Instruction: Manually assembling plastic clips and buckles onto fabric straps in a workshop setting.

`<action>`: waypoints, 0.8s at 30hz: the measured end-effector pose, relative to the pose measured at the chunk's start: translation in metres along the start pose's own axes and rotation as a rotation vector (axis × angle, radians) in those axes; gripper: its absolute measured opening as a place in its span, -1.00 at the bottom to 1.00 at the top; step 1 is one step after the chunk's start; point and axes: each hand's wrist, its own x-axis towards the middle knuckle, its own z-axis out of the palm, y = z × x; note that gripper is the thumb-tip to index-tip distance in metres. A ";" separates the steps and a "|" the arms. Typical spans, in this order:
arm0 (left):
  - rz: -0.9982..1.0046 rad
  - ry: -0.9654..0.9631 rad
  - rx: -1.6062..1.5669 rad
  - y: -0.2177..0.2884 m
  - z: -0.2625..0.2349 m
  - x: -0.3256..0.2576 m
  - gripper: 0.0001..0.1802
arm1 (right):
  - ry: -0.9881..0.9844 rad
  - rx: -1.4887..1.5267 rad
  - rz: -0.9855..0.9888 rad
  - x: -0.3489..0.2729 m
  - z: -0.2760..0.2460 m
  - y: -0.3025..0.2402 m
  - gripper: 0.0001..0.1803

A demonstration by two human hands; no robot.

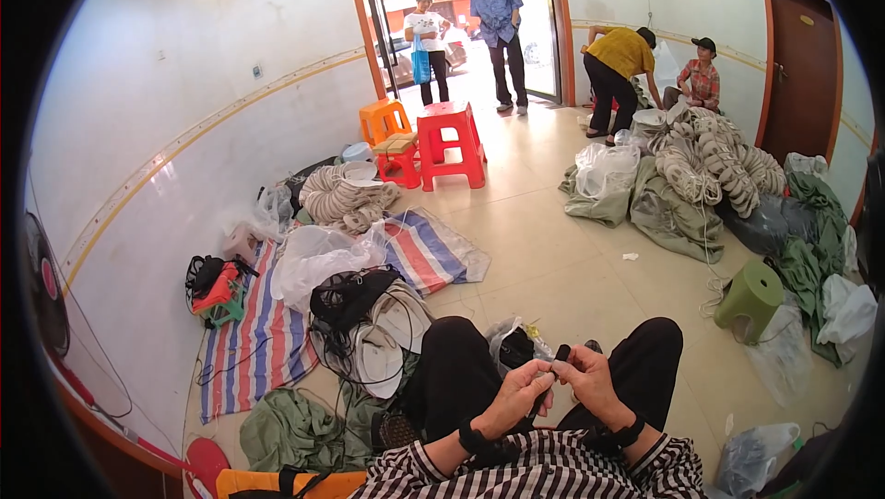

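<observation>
At the left, a red, white and blue striped sheet [241, 342] is spread on the floor, with a white-and-black heap [383, 342] lying between it and the left knee. Between the raised knees, a small black piece [562, 352] is pinched by the fingertips of the left hand [518, 399] and the right hand [595, 383], its visible end pointed up and away from the body, its long axis tilted slightly rightward, while its lower end is hidden by fingers and cannot be told; farther right, a green stool [749, 301] is seen.
</observation>
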 end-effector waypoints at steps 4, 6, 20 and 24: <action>-0.042 -0.033 -0.027 -0.008 -0.003 -0.001 -0.85 | 0.059 0.022 0.016 -0.004 0.005 0.002 -0.89; -0.072 -0.057 -0.027 -0.006 -0.004 -0.001 -0.85 | 0.085 -0.011 0.015 -0.004 0.008 0.004 -0.90; 0.177 0.309 -0.154 -0.013 -0.039 0.026 -0.86 | -0.372 0.352 0.323 0.004 0.018 0.035 -0.75; 0.136 0.316 -0.252 -0.014 -0.049 0.034 -0.84 | -0.358 0.294 0.310 0.013 0.019 0.033 -0.76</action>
